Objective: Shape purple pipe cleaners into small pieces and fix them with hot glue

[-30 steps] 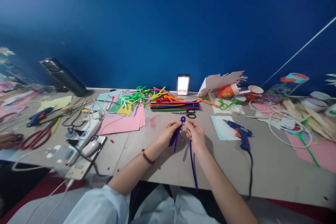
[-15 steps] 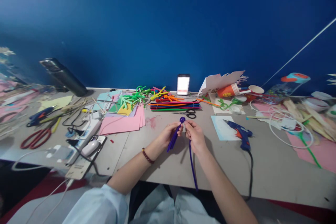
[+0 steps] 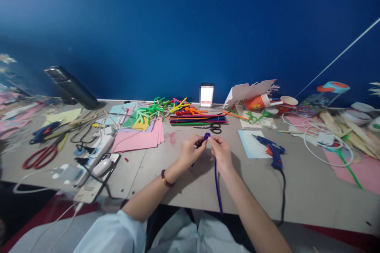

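Note:
Both hands are raised above the grey tabletop [image 3: 166,182], close together, and they hold a purple pipe cleaner [image 3: 218,189]. A small round loop of it [image 3: 207,136] shows between my fingertips. My left hand [image 3: 192,151] pinches the loop side and hides the shorter strands in its palm, with only a tip showing below. My right hand [image 3: 221,152] grips beside the loop, and a long purple end hangs from it down past the table's front edge. A beaded bracelet [image 3: 166,178] circles my left wrist.
Black-handled scissors [image 3: 212,128] lie just ahead of my hands, before a stack of coloured pipe cleaners [image 3: 197,119]. A blue glue gun [image 3: 274,153] stands to the right, pink paper sheets [image 3: 136,141] to the left, and a power strip [image 3: 96,152] further left.
My left hand has closed around the shorter purple strands, which hung visibly below it earlier. It has also shifted slightly toward the loop, turning the loop closer against my fingers.

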### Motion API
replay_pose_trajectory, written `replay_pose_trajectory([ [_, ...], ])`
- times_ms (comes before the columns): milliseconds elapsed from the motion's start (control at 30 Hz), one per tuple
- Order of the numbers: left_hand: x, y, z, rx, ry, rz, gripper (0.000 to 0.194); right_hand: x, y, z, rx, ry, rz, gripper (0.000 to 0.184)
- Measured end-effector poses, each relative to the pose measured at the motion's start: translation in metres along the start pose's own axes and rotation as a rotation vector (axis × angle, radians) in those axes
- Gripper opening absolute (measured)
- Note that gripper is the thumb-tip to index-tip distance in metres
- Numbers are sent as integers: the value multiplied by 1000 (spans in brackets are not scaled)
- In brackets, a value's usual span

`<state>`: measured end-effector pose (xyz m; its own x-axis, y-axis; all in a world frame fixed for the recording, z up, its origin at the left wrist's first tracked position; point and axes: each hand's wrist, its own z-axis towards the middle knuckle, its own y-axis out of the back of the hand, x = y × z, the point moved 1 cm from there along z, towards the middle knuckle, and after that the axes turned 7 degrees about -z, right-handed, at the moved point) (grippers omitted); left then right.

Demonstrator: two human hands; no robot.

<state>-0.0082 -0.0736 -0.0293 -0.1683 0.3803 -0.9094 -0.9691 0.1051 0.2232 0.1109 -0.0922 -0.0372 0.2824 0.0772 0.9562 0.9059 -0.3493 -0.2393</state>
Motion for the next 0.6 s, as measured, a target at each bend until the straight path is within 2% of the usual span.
replay_pose_trajectory([
  [100, 1, 1, -2, 4, -81, 95, 17, -2, 0, 0, -15, 40, -78, 37],
  [200, 0, 0, -1, -12, -40, 57, 18, -3, 2, 1, -35, 104, -167, 36],
  [400, 3, -4, 4, -4, 295, -319, 25, -1, 4, -1, -43, 132, -229, 30],
  [600, 2, -4, 8, 64, 543, -681, 32, 0, 4, -1, -25, 128, -172, 29],
])
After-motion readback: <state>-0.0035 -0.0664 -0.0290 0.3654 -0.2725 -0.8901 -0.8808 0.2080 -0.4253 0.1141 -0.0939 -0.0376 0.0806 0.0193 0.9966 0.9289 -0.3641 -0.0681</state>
